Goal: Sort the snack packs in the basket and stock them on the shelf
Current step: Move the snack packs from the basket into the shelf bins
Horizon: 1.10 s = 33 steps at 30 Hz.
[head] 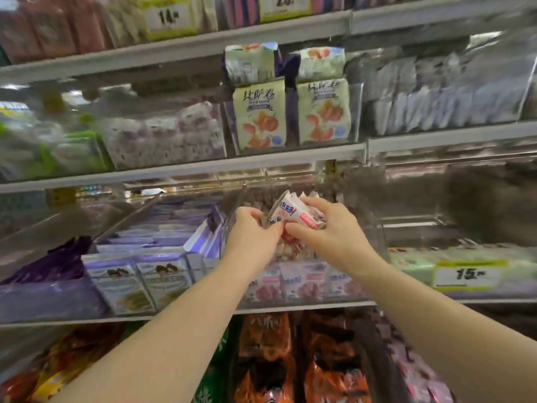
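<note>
Stocking step, at the point of placing. Both hands are inside a clear bin on the shelf straight ahead.

Right hand: fingers curled over the top of a white-and-red pack, thumb underneath. Firm grip. More pack edges show behind its fingers, so it may be carrying a small bundle; count unclear.

Left hand: fingers curled, thumb and fingertips pinching the pack's near lower corner. Both hands are therefore on the one pack, which sits tilted between them, above the bin's contents and not yet set down.

Under the hands, toward the wrists, a row of pink-and-white packs stands at the bin front. They look like the same product, so the sorting choice seems made and this is the right slot.

Left of the left hand: purple packs in the next bin. Right of the right hand: a yellow price tag. Above the hands: cream packs with orange print. The basket is out of view.

Next move, as I judge it: turn the pack upright, face forward, and slide it down behind the front row, the left hand steadying the corner or holding neighbours back while the right lets go. Packs are light and crinkly and the bin walls are close, so the risk is a pack tipping flat or jamming crooked. If a bundle is held, feed one at a time.
</note>
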{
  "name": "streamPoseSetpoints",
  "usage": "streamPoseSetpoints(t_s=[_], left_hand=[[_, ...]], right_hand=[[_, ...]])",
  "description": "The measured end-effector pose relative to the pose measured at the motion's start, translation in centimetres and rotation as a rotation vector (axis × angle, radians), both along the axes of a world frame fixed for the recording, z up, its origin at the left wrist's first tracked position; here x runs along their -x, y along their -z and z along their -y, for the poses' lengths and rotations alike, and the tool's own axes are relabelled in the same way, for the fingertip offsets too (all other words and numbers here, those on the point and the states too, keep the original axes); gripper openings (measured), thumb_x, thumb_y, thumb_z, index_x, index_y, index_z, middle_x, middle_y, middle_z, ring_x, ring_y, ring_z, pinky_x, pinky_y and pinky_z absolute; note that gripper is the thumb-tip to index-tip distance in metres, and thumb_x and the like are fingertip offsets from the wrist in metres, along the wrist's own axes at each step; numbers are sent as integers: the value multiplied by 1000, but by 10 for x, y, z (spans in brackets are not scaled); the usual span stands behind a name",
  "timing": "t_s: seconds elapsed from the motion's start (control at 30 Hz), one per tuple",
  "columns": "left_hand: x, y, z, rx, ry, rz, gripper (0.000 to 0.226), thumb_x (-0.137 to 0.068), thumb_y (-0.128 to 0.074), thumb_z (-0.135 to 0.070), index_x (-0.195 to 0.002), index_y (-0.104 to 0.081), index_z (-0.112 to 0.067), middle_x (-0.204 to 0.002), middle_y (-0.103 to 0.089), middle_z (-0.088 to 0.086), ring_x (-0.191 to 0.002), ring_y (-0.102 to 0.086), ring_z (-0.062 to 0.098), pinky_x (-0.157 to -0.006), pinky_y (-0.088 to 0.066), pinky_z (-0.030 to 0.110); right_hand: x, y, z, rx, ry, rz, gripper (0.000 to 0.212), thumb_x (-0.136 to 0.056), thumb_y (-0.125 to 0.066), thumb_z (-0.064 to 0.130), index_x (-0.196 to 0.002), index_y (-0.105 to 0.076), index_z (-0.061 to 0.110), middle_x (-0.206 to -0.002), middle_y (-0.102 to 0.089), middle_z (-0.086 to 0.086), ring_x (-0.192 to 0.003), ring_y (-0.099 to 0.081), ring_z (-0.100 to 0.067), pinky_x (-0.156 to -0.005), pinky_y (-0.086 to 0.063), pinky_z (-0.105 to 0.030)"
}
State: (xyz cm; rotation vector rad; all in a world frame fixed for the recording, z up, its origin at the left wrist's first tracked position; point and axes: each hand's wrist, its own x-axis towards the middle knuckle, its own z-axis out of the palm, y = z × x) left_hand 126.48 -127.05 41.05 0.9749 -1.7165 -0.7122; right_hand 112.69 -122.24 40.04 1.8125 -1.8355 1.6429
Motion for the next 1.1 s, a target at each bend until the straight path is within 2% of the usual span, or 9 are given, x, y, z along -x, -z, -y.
streamPoseSetpoints(t_s=[0.17,0.27,0.37,0.5,0.57,0.6,0.67,0.93,1.1], left_hand=[[-2,5,20,-13,37,122,30,-88,-56,-10,-118,-54,-16,-112,-65,7,-97,-66,27,-87,-55,45],[-11,11,29,-11,83,216,44,-88,-56,-18,-131,-49,-24,-109,-64,-5,-94,-64,16,-85,-55,40],[-16,9,26,42,171,416,62,-80,-58,-41,-138,-38,-37,-110,-60,-16,-90,-59,2,-78,-52,28],[-11,5,22,118,167,608,47,-84,-57,-52,-125,-42,-33,-96,-59,-11,-79,-58,7,-63,-46,28],[-7,5,23,218,119,658,49,-88,-57,-46,-132,-41,-32,-122,-56,-4,-107,-57,17,-86,-51,33],[-6,5,23,276,94,665,57,-89,-58,-43,-140,-36,-32,-139,-46,-3,-125,-47,20,-99,-43,34],[-3,5,25,374,70,638,67,-90,-60,-40,-148,-27,-32,-152,-29,-6,-138,-31,17,-106,-33,33],[-2,3,39,540,94,700,41,-93,-54,-25,-133,-50,-32,-124,-56,-6,-116,-50,16,-95,-47,36],[-9,14,49,591,114,596,31,-95,-53,-27,-126,-58,-29,-118,-56,-10,-112,-49,10,-94,-41,22]], right_hand=[[-3,7,25,-212,234,-264,76,-66,-55,77,-134,-43,44,-127,-43,-1,-112,-54,-22,-83,-43,-34],[12,1,25,-423,72,-416,94,-59,-55,84,-140,-35,42,-138,-38,-3,-124,-43,-21,-90,-40,-36],[31,-16,19,-513,-135,-492,85,-66,-61,75,-141,-32,46,-146,-36,10,-122,-35,-4,-95,-31,-25],[35,-21,27,-503,-115,-576,69,-79,-62,59,-140,-33,47,-139,-41,13,-112,-37,-3,-92,-32,-25],[31,-14,34,-474,-87,-623,68,-80,-58,63,-141,-34,44,-137,-41,8,-113,-39,-8,-94,-35,-28],[29,-11,37,-442,-81,-632,68,-80,-56,65,-141,-37,42,-138,-41,7,-116,-41,-11,-96,-36,-29],[27,-7,39,-386,-62,-620,67,-81,-55,65,-140,-43,36,-139,-43,4,-118,-45,-15,-96,-37,-28],[18,-26,14,-372,33,-674,34,-86,-60,29,-119,-65,24,-122,-59,-2,-105,-58,-20,-93,-51,-38],[33,-57,-7,-211,417,-761,32,-83,-57,31,-114,-64,27,-122,-55,0,-94,-62,-22,-77,-55,-35]])
